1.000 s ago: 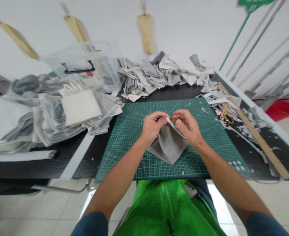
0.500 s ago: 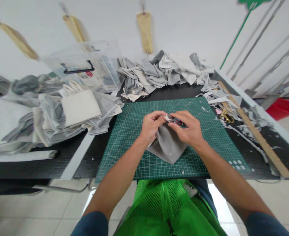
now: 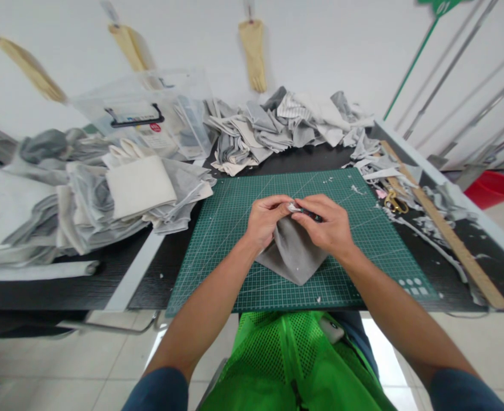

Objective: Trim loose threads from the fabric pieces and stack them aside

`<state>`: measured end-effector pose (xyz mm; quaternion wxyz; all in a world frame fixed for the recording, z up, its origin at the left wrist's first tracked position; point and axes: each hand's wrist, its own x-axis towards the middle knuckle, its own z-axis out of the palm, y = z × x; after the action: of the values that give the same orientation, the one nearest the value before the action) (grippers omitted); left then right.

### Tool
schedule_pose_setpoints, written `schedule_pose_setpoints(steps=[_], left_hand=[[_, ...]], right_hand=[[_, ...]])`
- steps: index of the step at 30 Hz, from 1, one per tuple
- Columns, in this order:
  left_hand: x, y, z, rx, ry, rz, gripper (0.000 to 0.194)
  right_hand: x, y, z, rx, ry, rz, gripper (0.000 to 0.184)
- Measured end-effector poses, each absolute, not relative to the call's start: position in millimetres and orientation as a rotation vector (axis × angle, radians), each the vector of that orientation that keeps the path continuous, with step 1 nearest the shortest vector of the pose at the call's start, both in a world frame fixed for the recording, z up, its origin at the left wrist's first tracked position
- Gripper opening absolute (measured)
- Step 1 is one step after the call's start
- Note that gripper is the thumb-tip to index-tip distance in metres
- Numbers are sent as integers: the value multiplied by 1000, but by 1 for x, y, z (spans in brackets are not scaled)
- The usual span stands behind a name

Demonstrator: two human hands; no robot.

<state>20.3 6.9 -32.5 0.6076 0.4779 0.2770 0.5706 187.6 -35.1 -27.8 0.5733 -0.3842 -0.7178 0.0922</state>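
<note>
A folded grey cloth [image 3: 299, 257] hangs from my hands, its lower corner pointing towards me over the green cutting mat [image 3: 221, 245]. With thumb and forefinger, my left hand [image 3: 263, 220] pinches its upper edge, where a small whitish bit [image 3: 293, 206] shows between the fingertips. My right hand [image 3: 329, 222] is closed around a small dark-handled tool [image 3: 311, 214], its tip meeting the left fingertips. The tool's kind is hard to make out because fingers cover most of it.
Piles of grey and white cloth lie left [image 3: 140, 188] and at the back [image 3: 273, 125]. A clear plastic box [image 3: 149, 114] stands back left. Gold-handled scissors [image 3: 394, 202], fabric scraps and a wooden ruler [image 3: 448, 228] lie right. Yellow gloves [image 3: 253, 57] hang on the wall.
The tool has turned slightly in my right hand, and less of its handle shows. My hands and the cloth stay in nearly the same place.
</note>
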Motion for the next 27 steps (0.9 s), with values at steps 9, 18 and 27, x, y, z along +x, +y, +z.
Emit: schedule_pose_setpoints(steps=[9,18,27], left_hand=[[21,8,-40,1079,667,1296,23],[22,8,-40,1107,659,1303,23],[22,7,-37,1139,697,1294,22]], right_hand=[[186,-36,-27,-948,-1681,208,24],[185,-37,-25,-936,-1665,202,21],[184,-38,-22,-990,-1654,262,18]])
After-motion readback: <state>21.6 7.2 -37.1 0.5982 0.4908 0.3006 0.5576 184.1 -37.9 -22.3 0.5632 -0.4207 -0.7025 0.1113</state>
